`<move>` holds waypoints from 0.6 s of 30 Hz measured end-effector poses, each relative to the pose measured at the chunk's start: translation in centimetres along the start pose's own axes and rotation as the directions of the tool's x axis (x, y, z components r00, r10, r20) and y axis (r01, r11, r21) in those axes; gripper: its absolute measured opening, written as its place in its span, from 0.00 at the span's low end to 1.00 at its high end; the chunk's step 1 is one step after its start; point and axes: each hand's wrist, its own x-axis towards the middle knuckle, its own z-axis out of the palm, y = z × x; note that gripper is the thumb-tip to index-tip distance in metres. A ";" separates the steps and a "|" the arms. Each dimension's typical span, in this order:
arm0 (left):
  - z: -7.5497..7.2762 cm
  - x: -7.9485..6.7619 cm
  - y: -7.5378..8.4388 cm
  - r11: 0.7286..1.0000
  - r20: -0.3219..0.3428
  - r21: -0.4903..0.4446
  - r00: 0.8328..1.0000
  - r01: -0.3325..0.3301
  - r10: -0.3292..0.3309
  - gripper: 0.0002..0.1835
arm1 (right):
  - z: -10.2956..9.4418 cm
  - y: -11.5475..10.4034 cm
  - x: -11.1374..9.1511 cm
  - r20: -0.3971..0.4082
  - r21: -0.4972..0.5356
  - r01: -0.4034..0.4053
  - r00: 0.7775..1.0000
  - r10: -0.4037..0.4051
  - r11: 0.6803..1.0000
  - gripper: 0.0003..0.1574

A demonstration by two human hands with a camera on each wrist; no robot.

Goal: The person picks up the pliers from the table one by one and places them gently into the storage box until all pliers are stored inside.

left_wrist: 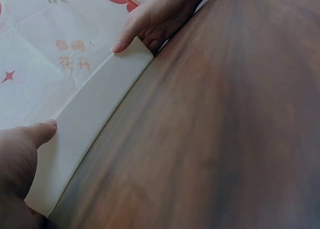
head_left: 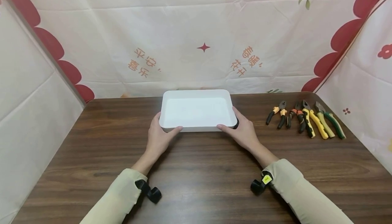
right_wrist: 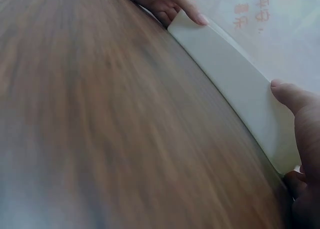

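A white rectangular tray (head_left: 197, 112) with rounded corners and low walls is at the far middle of the table, its inside bare. My left hand (head_left: 160, 138) grips its near left corner, thumb over the front rim and fingers along the side. At the opposite corner, my right hand (head_left: 243, 132) holds it the same way. Both wrist views show the tray's front wall (left_wrist: 97, 106) low along the wood, with a thumb pressed to it at each end. The fingers under and behind the tray's sides are mostly hidden.
Several pliers lie in a row at the right: a small orange-and-black pair (head_left: 275, 110), a red-and-black pair (head_left: 300, 120), a yellow-and-black pair (head_left: 318, 123) and a green pair (head_left: 336, 124). A printed white cloth (head_left: 196, 64) hangs behind the brown wooden table (head_left: 202, 183).
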 end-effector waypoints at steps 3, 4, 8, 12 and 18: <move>0.8 0.1 0.5 1.000 0.012 0.016 1.000 -0.010 0.010 0.58 | -0.7 0.8 -0.2 0.000 -0.007 0.000 1.000 0.000 1.000 0.64; 1.1 0.2 0.6 1.000 0.017 0.025 1.000 -0.010 0.010 0.58 | -0.9 1.0 -0.2 0.000 -0.011 -0.001 1.000 0.001 1.000 0.64; 2.1 0.3 1.1 1.000 0.042 0.022 0.999 -0.013 0.012 0.60 | -1.7 2.1 -0.4 -0.001 -0.027 -0.013 1.000 0.013 1.000 0.65; 2.6 0.3 1.5 1.000 0.052 0.023 0.998 -0.020 0.018 0.60 | -2.5 2.7 -0.3 0.009 -0.046 -0.021 1.000 0.021 0.999 0.65; 2.7 0.4 1.8 0.999 0.058 0.025 0.998 -0.030 0.029 0.60 | -3.0 2.7 -0.2 0.010 -0.045 -0.024 1.000 0.025 0.999 0.64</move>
